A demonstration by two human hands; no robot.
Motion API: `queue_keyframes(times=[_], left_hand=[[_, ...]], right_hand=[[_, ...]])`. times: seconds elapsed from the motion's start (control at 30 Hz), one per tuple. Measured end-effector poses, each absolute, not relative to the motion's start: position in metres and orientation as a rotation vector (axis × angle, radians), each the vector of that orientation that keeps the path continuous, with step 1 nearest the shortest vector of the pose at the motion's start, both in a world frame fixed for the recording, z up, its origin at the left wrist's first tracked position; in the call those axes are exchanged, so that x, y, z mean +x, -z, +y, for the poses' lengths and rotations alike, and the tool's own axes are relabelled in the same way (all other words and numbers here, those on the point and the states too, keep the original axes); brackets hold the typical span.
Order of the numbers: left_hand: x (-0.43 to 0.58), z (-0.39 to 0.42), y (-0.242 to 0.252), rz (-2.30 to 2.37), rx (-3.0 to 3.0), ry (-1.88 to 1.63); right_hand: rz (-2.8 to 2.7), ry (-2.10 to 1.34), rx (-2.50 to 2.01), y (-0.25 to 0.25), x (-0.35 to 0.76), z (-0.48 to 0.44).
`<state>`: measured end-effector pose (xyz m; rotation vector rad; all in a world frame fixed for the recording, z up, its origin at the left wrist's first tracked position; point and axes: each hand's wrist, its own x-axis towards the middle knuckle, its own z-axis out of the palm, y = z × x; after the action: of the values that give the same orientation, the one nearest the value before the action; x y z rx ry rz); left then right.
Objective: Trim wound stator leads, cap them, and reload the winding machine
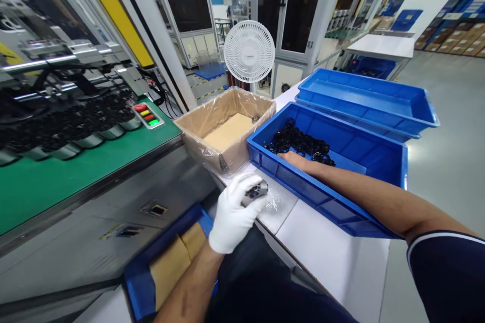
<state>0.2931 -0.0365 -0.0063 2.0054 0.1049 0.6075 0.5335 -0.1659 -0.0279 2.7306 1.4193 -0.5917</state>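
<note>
My left hand (235, 212), in a white glove, is closed around a short grey metal cylinder with dark openings (256, 192). It holds the cylinder tilted, just above the front edge of the white table. My bare right hand (296, 161) reaches down into a blue bin (329, 199), at the near edge of a heap of small black ring-like parts (299, 140). The bin wall and the hand's own back hide most of its fingers, so whether it grips a part is unclear.
A plastic-lined cardboard box (227, 131) stands left of the bin. Behind are stacked blue trays (364, 93) and a white fan (249, 51). At left, a green bench (87, 171) carries rows of metal cylinders with black tops and a button panel (149, 114).
</note>
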Motion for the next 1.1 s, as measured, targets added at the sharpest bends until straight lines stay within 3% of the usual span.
queue_keyframes(times=[0.23, 0.43, 0.6, 0.73, 1.1], left_hand=[[0.328, -0.054, 0.065, 0.122, 2.021, -0.351], [0.308, -0.024, 0.020, 0.168, 1.714, -0.396], [0.293, -0.020, -0.017, 0.233, 1.518, -0.525], [0.287, -0.036, -0.026, 0.207, 1.477, -0.654], [0.293, -0.064, -0.034, 0.181, 1.467, -0.507]], right_hand=[[1.332, 0.350, 2.789, -0.003, 0.540, -0.174], [1.505, -0.171, 2.991, -0.039, 0.512, -0.176], [2.534, -0.793, 2.865, -0.052, 0.457, -0.187], [2.871, -0.844, 2.760, -0.058, 0.422, -0.195], [3.214, -0.743, 2.403, -0.051, 0.412, -0.198]])
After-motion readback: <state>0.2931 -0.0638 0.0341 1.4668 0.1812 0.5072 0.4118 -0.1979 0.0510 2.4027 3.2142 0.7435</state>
